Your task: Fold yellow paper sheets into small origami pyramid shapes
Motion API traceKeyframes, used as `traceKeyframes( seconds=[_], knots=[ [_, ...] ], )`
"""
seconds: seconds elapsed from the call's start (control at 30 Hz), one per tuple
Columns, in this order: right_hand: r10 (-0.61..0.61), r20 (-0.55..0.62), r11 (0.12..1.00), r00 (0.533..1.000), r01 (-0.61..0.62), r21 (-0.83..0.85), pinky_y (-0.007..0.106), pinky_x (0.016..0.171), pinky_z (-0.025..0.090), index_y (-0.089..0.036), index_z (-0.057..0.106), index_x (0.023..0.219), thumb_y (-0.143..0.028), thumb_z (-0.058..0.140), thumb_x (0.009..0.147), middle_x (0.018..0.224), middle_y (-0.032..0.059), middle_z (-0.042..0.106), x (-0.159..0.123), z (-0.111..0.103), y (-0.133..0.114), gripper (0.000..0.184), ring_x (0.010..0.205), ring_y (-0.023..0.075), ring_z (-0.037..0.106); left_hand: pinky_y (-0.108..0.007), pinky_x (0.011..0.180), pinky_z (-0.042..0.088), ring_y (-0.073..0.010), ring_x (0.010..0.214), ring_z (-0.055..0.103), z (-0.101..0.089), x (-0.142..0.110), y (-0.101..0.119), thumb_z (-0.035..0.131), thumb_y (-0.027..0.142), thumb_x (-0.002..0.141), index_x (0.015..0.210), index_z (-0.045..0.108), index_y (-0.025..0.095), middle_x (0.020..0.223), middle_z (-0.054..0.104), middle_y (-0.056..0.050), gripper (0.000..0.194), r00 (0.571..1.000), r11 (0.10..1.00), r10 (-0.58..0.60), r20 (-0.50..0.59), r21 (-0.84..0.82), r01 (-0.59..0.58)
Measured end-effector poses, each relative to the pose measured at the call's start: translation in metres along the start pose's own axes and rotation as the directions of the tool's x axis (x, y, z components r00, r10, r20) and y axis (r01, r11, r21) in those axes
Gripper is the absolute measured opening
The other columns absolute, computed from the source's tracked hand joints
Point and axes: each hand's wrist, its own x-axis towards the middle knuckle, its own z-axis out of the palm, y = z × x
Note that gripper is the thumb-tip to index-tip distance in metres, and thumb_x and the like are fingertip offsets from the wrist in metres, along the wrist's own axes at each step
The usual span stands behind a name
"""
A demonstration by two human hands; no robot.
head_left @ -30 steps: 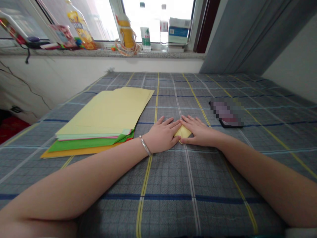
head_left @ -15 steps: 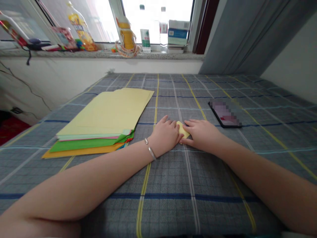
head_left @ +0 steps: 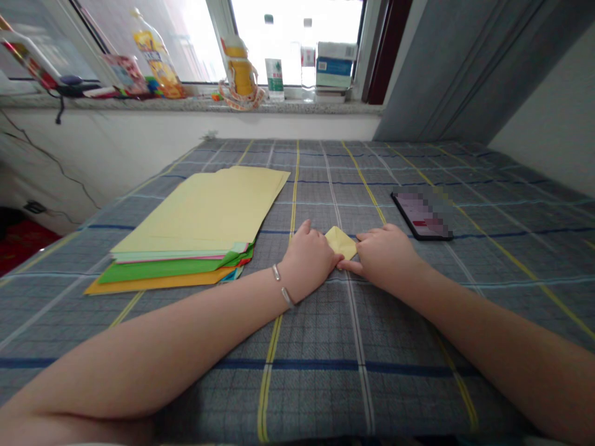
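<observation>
A small folded piece of yellow paper [head_left: 341, 243] lies on the plaid cloth between my two hands. My left hand [head_left: 310, 257], with a silver bangle [head_left: 284, 287] at its wrist, is closed at the paper's left edge, its thumb at the near corner. From the other side, my right hand [head_left: 387, 253] grips the right edge, fingers curled and thumb reaching to the same near corner. Both thumb tips nearly meet there. The fingers hide the paper's side edges, while creases show on its upper face.
To the left lies a stack of coloured paper [head_left: 204, 210], yellow on top. A phone [head_left: 421, 217] rests to the right on the plaid cloth [head_left: 316, 384]. Bottles, including an orange drink bottle [head_left: 158, 56], and boxes [head_left: 334, 65] line the windowsill [head_left: 288, 108] at the back.
My fingers have drawn back and curled at the paper's sides, so more of its creased face shows. The hands are slightly farther apart. The view has shifted a little.
</observation>
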Motion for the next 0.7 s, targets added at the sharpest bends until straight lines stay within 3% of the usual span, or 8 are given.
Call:
traceKeyframes(
  seconds=[0.1,0.2,0.27,0.33,0.47,0.6,0.7],
  knots=[
    [-0.009,0.007,1.000,1.000,0.009,-0.021,0.041,0.077,0.037,-0.013,0.075,0.080,-0.062,0.046,0.088,0.087,0.0140,0.073,-0.002,0.000,-0.002,0.057,0.082,0.0277,0.065,-0.048,0.096,0.039,-0.0268,0.081,0.066,-0.003,-0.002,0.000,0.050,0.042,0.093,0.075,0.074,0.009,0.082,0.072,-0.015,0.043,1.000,1.000,0.003,0.006,0.004,-0.003],
    [-0.008,-0.056,1.000,0.998,0.007,-0.016,0.041,0.075,0.037,-0.013,0.073,0.080,-0.064,0.045,0.087,0.086,0.0142,0.072,-0.003,0.005,0.001,0.058,0.081,0.0277,0.064,-0.046,0.088,0.044,-0.0286,0.083,0.065,-0.002,-0.006,-0.005,0.050,0.041,0.092,0.079,0.072,0.008,0.084,0.070,-0.015,0.042,1.000,0.998,0.000,0.017,-0.067,0.001],
    [0.024,-0.131,1.000,0.991,-0.022,0.020,0.040,0.073,0.038,-0.013,0.070,0.084,-0.068,0.046,0.084,0.088,0.0145,0.071,-0.001,0.011,0.005,0.061,0.083,0.0281,0.063,-0.044,0.090,0.044,-0.0291,0.092,0.062,0.003,-0.009,-0.010,0.051,0.043,0.090,0.089,0.070,0.007,0.092,0.069,-0.015,0.040,1.000,0.987,-0.011,-0.018,-0.158,0.008],
    [0.079,-0.185,0.994,0.980,-0.063,0.090,0.038,0.071,0.039,-0.013,0.067,0.088,-0.073,0.050,0.078,0.091,0.0137,0.068,0.001,0.017,0.011,0.063,0.086,0.0281,0.062,-0.042,0.097,0.041,-0.0284,0.107,0.057,0.011,-0.009,-0.016,0.054,0.044,0.089,0.109,0.064,0.008,0.112,0.065,-0.014,0.042,0.995,0.959,-0.062,-0.083,-0.283,0.036],
    [0.131,-0.207,0.962,0.970,-0.074,0.261,0.038,0.073,0.042,-0.017,0.064,0.091,-0.077,0.059,0.066,0.094,0.0102,0.065,0.007,0.032,0.019,0.065,0.090,0.0283,0.059,-0.041,0.102,0.039,-0.0281,0.115,0.052,0.026,-0.001,-0.027,0.064,0.047,0.082,0.116,0.058,0.009,0.122,0.059,-0.014,0.051,0.990,0.857,-0.135,-0.032,-0.505,0.101],
    [0.128,-0.239,0.911,0.963,-0.019,0.412,0.040,0.080,0.042,-0.018,0.061,0.101,-0.068,0.064,0.067,0.099,0.0093,0.063,0.016,0.044,0.024,0.060,0.096,0.0282,0.056,-0.039,0.091,0.046,-0.0255,0.102,0.059,0.031,0.006,-0.033,0.073,0.035,0.074,0.107,0.056,0.014,0.107,0.065,-0.010,0.043,0.967,0.664,-0.245,0.064,-0.716,0.216],
    [0.166,-0.204,0.827,0.965,-0.023,0.562,0.035,0.073,0.042,-0.019,0.061,0.091,-0.054,0.066,0.071,0.090,0.0064,0.064,0.022,0.047,0.029,0.041,0.085,0.0232,0.056,-0.031,0.076,0.049,-0.0180,0.085,0.064,0.031,0.008,-0.035,0.068,0.025,0.076,0.103,0.051,0.017,0.092,0.068,-0.003,0.033,0.956,0.358,-0.248,0.155,-0.902,0.239]
  ],
)
